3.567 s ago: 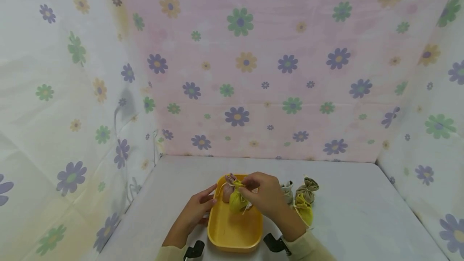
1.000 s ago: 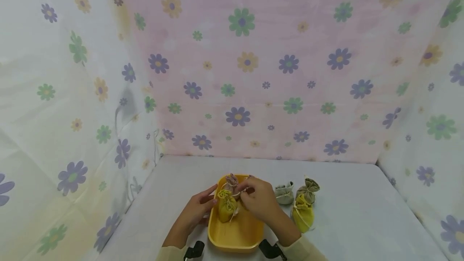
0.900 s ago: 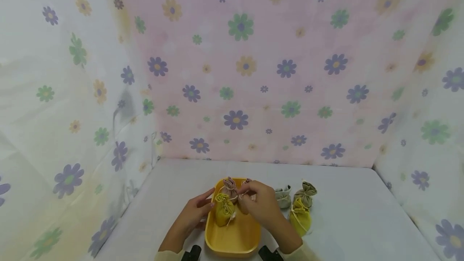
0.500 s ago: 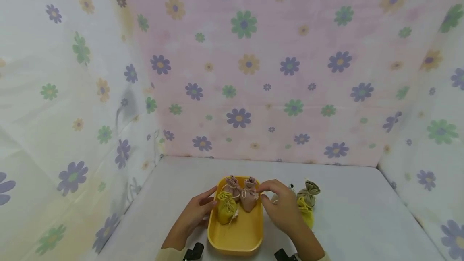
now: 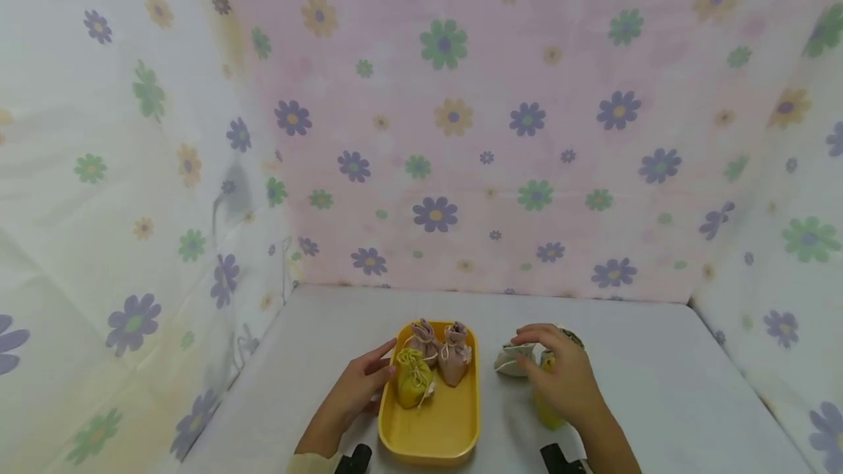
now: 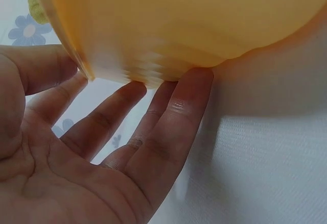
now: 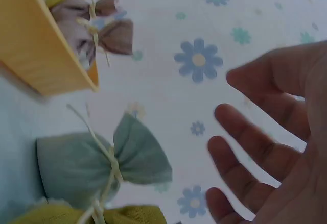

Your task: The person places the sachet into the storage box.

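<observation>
The left hand touches the side of a yellow tray; the left wrist view shows its fingertips along the tray's wall and the thumb by the rim. Inside the tray sit a yellow drawstring pouch and two dusty-pink pouches. Over the pouches at the right, the right hand hovers with parted fingers and nothing between them. Nearest to it are a pale grey-green pouch tied with a cord and a yellow pouch. An olive-brown pouch is mostly hidden behind this hand.
A white-covered table lies under everything. Flowered cloth hangs at the back and both sides. Dark wrist-camera mounts show near each wrist.
The right hand, earlier at the yellow pouch in the tray, then at the right-hand pink pouch, has let go and moved right over the loose pouches. The left hand has stayed at the tray.
</observation>
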Demonstrator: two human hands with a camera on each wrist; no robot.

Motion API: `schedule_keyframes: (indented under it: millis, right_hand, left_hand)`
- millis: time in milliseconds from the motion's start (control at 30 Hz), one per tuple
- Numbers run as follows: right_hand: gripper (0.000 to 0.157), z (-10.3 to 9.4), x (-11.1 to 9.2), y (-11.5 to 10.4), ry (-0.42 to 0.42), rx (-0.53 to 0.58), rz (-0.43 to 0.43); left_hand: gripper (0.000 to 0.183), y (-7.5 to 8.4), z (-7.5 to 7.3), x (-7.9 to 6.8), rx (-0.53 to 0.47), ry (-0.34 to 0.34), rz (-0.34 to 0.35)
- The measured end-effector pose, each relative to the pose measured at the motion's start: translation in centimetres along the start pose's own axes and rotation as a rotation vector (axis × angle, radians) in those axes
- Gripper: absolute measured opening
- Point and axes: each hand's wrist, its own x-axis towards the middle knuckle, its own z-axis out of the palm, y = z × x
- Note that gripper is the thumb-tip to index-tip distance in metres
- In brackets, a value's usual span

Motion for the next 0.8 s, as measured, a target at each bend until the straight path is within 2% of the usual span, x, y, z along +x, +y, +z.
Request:
schedule_keyframes:
  millis: [267, 533, 667, 800]
  right_hand:
    - [0.038, -2.3, -0.3, 2.8, -0.188, -0.012, 0.088]
    - [0.048, -4.6, -0.4, 5.1, -0.266, 0.015, 0.116]
    - [0.056, -5.3, -0.6, 6.6, -0.312, 0.096, 0.161]
    - [0.067, -5.8, -0.8, 7.8, -0.411, 0.23, 0.234]
  left_hand:
    - [0.06, 0.2, 0.2, 0.2, 0.018, 0.032, -0.027]
    - [0.061, 0.1, 0.2, 0.2, 0.022, 0.04, -0.023]
    - [0.061, 0.1, 0.1, 0.0, 0.018, 0.038, -0.016]
    - [0.061, 0.2, 0.1, 0.0, 0.013, 0.037, -0.019]
